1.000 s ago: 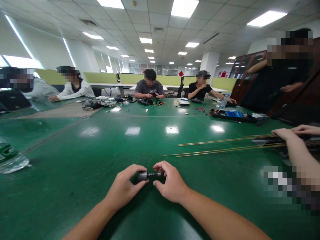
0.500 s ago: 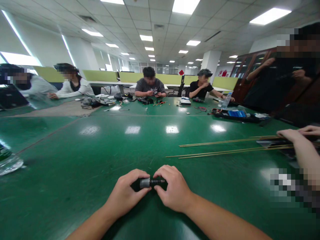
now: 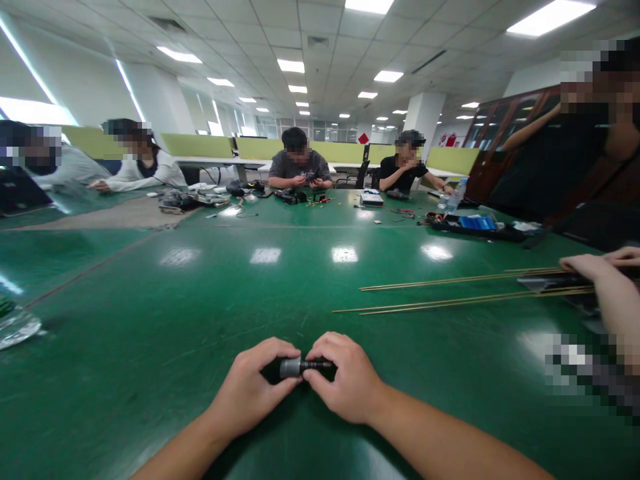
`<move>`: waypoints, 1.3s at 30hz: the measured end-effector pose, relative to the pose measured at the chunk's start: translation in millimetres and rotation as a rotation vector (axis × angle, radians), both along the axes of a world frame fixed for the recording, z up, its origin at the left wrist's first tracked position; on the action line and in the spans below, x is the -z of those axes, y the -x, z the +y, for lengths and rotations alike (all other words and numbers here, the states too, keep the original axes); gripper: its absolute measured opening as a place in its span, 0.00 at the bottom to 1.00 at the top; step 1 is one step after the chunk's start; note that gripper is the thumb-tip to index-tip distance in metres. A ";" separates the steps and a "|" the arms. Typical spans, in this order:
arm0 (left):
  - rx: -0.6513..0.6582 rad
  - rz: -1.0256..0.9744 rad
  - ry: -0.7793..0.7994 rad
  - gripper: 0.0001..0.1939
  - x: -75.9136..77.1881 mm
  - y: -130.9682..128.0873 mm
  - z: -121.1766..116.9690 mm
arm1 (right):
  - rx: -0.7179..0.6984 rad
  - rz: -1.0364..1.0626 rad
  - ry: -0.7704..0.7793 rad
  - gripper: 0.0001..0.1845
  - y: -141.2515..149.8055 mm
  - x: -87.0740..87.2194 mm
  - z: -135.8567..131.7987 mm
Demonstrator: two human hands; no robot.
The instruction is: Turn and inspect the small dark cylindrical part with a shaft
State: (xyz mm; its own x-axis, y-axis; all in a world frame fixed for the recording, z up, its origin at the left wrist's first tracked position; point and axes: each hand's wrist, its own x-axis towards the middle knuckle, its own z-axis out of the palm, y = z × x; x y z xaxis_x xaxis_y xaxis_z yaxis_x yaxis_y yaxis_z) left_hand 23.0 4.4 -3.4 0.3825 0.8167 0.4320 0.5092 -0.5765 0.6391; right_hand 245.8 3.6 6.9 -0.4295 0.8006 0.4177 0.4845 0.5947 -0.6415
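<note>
A small cylindrical metal part, silver at its left end and dark and threaded at its right, lies between both my hands just above the green table. My left hand pinches the silver end with curled fingers. My right hand is curled round the dark threaded end. The two hands nearly touch over the part.
Several thin brass rods lie to the right, reaching a neighbour's hand. A plastic bottle lies at the left edge. Other people sit at the far side among tools, a blue-filled tray and an upright bottle.
My hands drew closer to me and closer together, the fingers closing tighter on the part. The view tilted slightly, and the bottle at the left slid toward the frame edge.
</note>
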 end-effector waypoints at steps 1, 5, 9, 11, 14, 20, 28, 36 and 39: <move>0.001 -0.002 0.001 0.11 -0.3 0.2 0.0 | -0.002 0.005 0.005 0.06 0.5 0.2 0.1; 0.008 0.000 0.005 0.11 -0.2 0.7 -0.7 | -0.026 0.014 0.014 0.05 1.0 2.2 0.8; 0.008 0.019 -0.009 0.12 2.1 2.0 -1.2 | -0.041 0.006 0.005 0.04 0.0 3.8 1.4; 0.006 0.027 -0.021 0.12 3.3 3.0 -1.0 | -0.037 0.000 0.006 0.04 -0.1 3.8 1.4; 0.004 0.042 -0.041 0.12 4.3 4.2 -0.5 | -0.032 -0.007 0.004 0.04 -0.1 3.5 0.8; -0.010 0.054 -0.052 0.12 3.6 4.9 0.4 | -0.034 -0.016 -0.007 0.04 -0.7 3.4 -0.2; -0.024 0.042 -0.044 0.12 1.4 8.0 1.6 | -0.036 -0.014 0.002 0.04 2.4 3.5 3.2; -0.021 0.028 -0.033 0.13 -0.2 11.7 2.4 | -0.049 -0.028 0.014 0.04 7.4 0.0 3.3; -0.019 0.021 -0.017 0.13 -0.6 11.8 2.3 | -0.047 -0.030 0.012 0.04 7.7 0.1 3.0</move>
